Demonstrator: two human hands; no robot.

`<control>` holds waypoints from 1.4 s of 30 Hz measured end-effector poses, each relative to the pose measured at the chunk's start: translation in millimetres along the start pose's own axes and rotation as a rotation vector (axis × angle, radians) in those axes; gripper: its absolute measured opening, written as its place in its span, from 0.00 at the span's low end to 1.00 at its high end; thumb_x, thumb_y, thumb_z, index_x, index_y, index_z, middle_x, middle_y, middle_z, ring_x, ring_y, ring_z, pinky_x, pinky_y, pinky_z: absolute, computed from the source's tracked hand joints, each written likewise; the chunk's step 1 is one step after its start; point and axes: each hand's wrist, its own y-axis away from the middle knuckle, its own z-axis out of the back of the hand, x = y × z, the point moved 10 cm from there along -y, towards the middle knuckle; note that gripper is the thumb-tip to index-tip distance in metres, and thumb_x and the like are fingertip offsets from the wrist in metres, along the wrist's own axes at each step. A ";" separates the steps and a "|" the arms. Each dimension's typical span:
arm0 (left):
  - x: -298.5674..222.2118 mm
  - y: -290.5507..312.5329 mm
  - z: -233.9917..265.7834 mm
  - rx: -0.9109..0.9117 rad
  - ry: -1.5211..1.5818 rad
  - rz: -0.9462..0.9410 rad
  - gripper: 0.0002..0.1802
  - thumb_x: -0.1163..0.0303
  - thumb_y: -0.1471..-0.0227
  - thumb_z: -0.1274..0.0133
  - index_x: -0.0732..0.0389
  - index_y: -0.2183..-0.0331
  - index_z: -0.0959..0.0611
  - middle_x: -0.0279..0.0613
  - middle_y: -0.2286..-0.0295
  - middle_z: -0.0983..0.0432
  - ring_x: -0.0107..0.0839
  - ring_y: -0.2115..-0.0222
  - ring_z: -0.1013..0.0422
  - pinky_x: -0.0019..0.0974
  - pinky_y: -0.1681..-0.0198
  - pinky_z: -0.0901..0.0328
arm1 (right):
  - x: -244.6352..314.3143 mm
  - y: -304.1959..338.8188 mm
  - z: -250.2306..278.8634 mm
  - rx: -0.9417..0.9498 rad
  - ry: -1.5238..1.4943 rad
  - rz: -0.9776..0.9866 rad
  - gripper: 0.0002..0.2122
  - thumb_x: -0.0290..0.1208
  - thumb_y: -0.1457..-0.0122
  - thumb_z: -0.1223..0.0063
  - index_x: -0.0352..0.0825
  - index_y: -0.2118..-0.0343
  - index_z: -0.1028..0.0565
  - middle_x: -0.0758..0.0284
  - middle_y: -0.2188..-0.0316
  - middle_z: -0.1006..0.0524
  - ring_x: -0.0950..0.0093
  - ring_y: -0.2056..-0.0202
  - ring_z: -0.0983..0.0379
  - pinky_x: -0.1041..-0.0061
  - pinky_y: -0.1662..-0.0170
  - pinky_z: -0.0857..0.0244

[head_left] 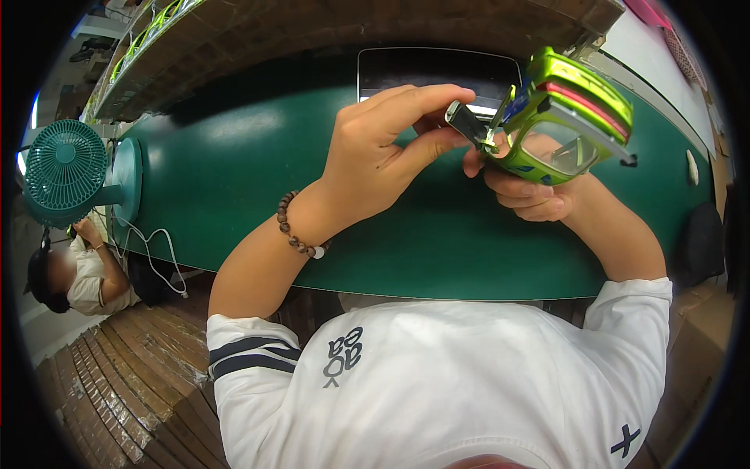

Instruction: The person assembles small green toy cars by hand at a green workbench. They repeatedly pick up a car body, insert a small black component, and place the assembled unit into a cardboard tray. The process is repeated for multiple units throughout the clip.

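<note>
My right hand [531, 187] is closed around the lower edge of a shiny bright green framed object [594, 98]. It has a clear, lens-like window, a red band and a grey bar with a dark tip. I cannot tell its exact kind. My left hand [383, 144] pinches a small flat black piece [466, 123] with a pale end between thumb and index finger. This piece meets the green frame at a small metal joint beside my right fingers. Both hands hold these parts above the green table.
A dark flat panel with a pale edge [430, 66] lies behind my hands on the green table [234, 172]. A teal fan [66, 168] stands at the left, with a white cable [160, 242] below. Another person [86, 273] sits beyond. Brown cardboard [312, 27] lines the back.
</note>
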 end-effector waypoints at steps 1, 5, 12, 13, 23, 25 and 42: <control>-4.5 -0.2 0.6 -0.005 -0.059 -0.039 0.21 0.82 0.58 0.39 0.69 0.57 0.21 0.44 0.68 0.22 0.28 0.71 0.27 0.28 0.69 0.32 | 3.3 0.5 -0.2 0.011 0.038 0.015 0.19 0.34 0.33 0.65 0.21 0.49 0.37 0.64 0.86 0.35 0.82 0.92 0.43 0.86 0.94 0.44; -34.1 0.7 -0.4 -0.018 -0.279 -0.296 0.25 0.84 0.66 0.40 0.68 0.58 0.19 0.44 0.74 0.23 0.33 0.76 0.28 0.31 0.74 0.34 | 27.0 10.8 8.6 -0.388 0.532 0.160 0.15 0.35 0.40 0.52 0.26 0.59 0.27 0.64 0.74 0.24 0.79 0.78 0.29 0.82 0.76 0.35; -83.4 19.4 -13.8 0.042 -0.472 -0.711 0.15 0.76 0.66 0.41 0.68 0.68 0.17 0.40 0.76 0.22 0.33 0.79 0.26 0.34 0.71 0.27 | 43.1 17.9 -3.3 -0.583 0.836 0.242 0.14 0.27 0.49 0.42 0.24 0.62 0.27 0.63 0.74 0.23 0.79 0.74 0.26 0.81 0.72 0.33; -85.9 23.3 -20.3 0.083 -0.499 -0.738 0.14 0.75 0.65 0.41 0.67 0.70 0.17 0.40 0.76 0.22 0.33 0.78 0.26 0.34 0.71 0.27 | 43.9 20.0 -3.8 -0.629 0.872 0.215 0.14 0.27 0.49 0.42 0.24 0.62 0.27 0.62 0.74 0.23 0.79 0.74 0.26 0.82 0.72 0.33; -70.1 24.0 -76.5 0.588 -0.310 -0.505 0.34 0.53 0.67 0.38 0.48 0.52 0.21 0.42 0.46 0.36 0.41 0.47 0.39 0.50 0.41 0.47 | 19.1 -13.0 -42.6 -0.064 1.585 0.559 0.11 0.30 0.51 0.42 0.34 0.65 0.25 0.62 0.64 0.23 0.66 0.62 0.28 0.70 0.59 0.33; -70.2 28.2 -79.3 0.571 -0.349 -0.511 0.34 0.54 0.70 0.36 0.48 0.54 0.20 0.44 0.45 0.36 0.41 0.47 0.39 0.50 0.41 0.47 | 15.6 -15.5 -34.9 -0.173 1.512 0.351 0.10 0.30 0.50 0.43 0.34 0.65 0.25 0.62 0.66 0.23 0.68 0.64 0.28 0.71 0.62 0.33; -18.4 9.4 -49.6 0.324 -0.098 -0.173 0.45 0.60 0.72 0.26 0.61 0.55 0.35 0.55 0.59 0.25 0.37 0.69 0.23 0.34 0.67 0.27 | 331.3 187.9 -27.4 -1.438 2.006 0.609 0.10 0.32 0.47 0.47 0.30 0.70 0.21 0.64 0.78 0.22 0.72 0.77 0.25 0.72 0.72 0.31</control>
